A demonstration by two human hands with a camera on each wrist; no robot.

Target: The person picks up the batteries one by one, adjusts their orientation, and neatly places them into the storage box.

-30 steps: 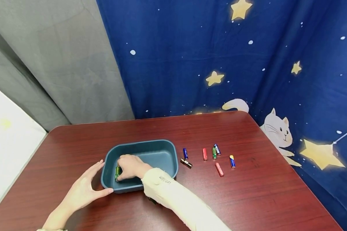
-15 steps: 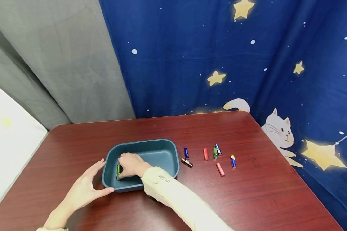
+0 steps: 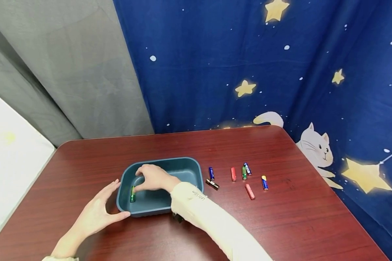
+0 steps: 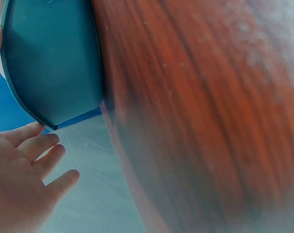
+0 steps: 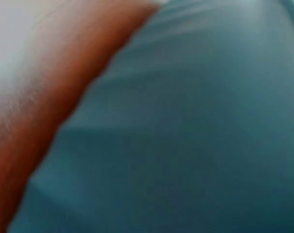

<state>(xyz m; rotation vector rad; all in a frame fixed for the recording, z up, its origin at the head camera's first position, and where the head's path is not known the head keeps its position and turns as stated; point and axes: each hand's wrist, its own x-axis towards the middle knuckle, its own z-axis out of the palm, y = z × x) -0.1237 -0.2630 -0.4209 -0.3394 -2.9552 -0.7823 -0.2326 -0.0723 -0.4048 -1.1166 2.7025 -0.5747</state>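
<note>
In the head view, a green battery [image 3: 132,194] lies in the left end of a dark teal plastic bin [image 3: 187,160]. My right hand [image 3: 155,177] hovers inside the bin, its thumb beside the battery's upper end and its fingers spread apart from the thumb. Whether the thumb tip touches the battery I cannot tell. My left hand [image 3: 96,212] spans the bin's left end with straight fingers, thumb at the near corner and a fingertip at the rim. The left wrist view has the left hand's fingers [image 4: 42,145] against the bin's edge [image 4: 95,53]. The right wrist view is blurred.
Right of the bin, several loose batteries lie on the red-brown table [image 3: 297,217]: a blue one [image 3: 211,173], a black one [image 3: 212,184], red ones such as a tilted red battery [image 3: 249,191], a green one [image 3: 244,173] and a blue-yellow one [image 3: 264,183]. Curtains hang behind.
My right hand has let go of the green battery, opened its fingers and moved slightly up and right. The battery stays in the bin. My left hand keeps its place at the bin.
</note>
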